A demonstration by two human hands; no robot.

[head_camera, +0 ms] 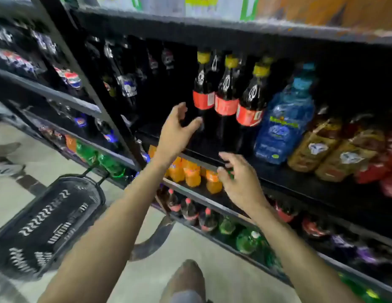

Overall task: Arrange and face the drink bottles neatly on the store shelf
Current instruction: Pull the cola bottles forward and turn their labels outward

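Note:
Three tall dark cola bottles (225,99) with yellow caps and red labels stand in a row on the black shelf (289,182). My left hand (176,130) hovers just left of the first one, fingers spread and loosely curved, holding nothing. My right hand (238,176) is lower, in front of the shelf's edge, fingers relaxed and empty. A big blue water bottle (284,123) leans to the right of the colas. Small orange soda bottles (190,173) fill the shelf below. The view is motion-blurred.
A black shopping basket (48,226) sits on the floor at lower left. Brown and red bagged goods (335,149) lie right of the water bottle. Lower shelves hold small cola and green bottles (225,224). Dark bottles (127,84) fill the bay to the left.

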